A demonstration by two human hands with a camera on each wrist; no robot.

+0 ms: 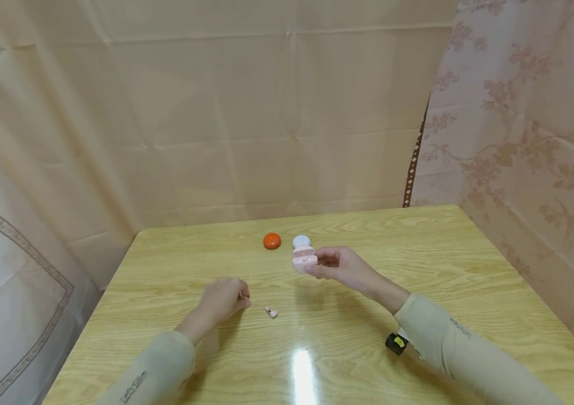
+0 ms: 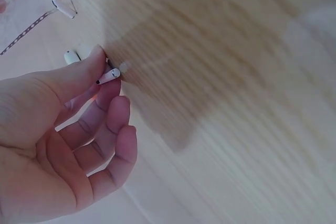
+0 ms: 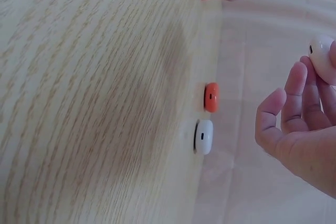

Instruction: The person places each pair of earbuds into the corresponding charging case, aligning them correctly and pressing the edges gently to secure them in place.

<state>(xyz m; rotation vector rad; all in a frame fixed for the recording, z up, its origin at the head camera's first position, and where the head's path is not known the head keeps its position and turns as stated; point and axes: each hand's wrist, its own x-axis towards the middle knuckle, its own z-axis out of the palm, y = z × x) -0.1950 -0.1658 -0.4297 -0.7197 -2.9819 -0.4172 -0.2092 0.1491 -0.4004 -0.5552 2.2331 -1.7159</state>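
Observation:
Above the table, my right hand holds a pink earbud case with its lid raised; the slots are too small to read. Its rounded base also shows at the edge of the right wrist view, by the fingers. My left hand is low over the table, left of centre. Between thumb and forefinger it pinches a pale earbud, mostly covered by the fingers. Another pale pink earbud lies on the wood just right of that hand.
An orange rounded case and a white rounded case, both closed, sit side by side towards the back of the wood-grain table. Beige curtain cloth hangs behind. A small black device is under the right sleeve.

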